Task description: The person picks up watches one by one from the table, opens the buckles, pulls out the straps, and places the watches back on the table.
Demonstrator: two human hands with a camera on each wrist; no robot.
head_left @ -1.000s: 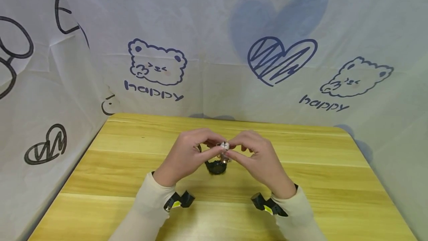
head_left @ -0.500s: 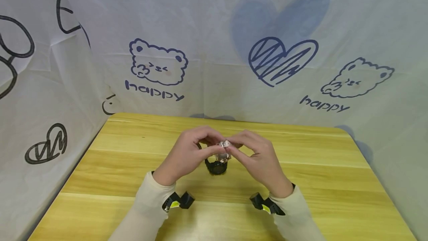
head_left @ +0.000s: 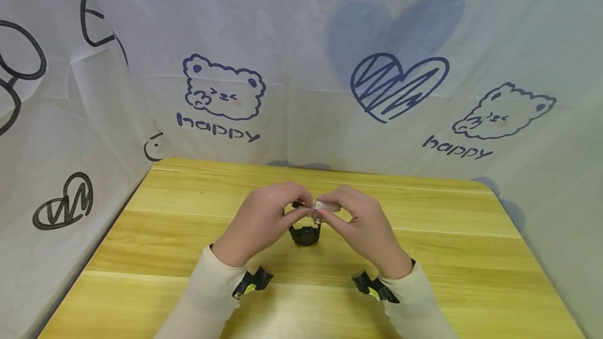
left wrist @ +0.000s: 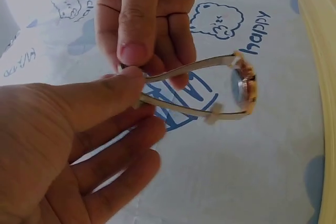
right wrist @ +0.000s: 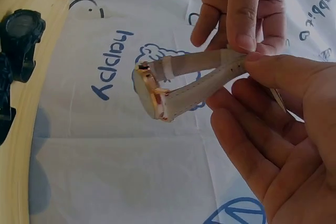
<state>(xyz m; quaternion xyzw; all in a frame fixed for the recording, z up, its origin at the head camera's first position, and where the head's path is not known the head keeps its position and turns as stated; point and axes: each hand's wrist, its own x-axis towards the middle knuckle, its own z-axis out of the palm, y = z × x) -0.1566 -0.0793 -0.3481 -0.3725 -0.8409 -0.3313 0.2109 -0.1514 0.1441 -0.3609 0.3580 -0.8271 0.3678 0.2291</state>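
A wristwatch with a pale strap [right wrist: 202, 85] and a rose-gold case [right wrist: 150, 92] is held up above the table between both hands, its strap bent into a narrow loop. My left hand [head_left: 266, 218] pinches the strap near its ends between thumb and fingers. Opposite it, my right hand [head_left: 365, 224] pinches the strap where the two ends meet, and a strap tip sticks out past its fingers. In the left wrist view the watch case [left wrist: 244, 85] hangs free, away from the fingertips. The fingers partly hide the spot where the strap ends come together.
On the wooden table [head_left: 424, 234], just below the hands, stands a black watch [head_left: 305, 235]. The right wrist view also shows this black watch [right wrist: 23, 40] at its left edge. A white printed cloth [head_left: 301, 135] borders the table at the back and sides.
The pale strap has turned between the fingers, and its end now points right into my right hand. Both hands have shifted only slightly. The black watch has stayed in place.
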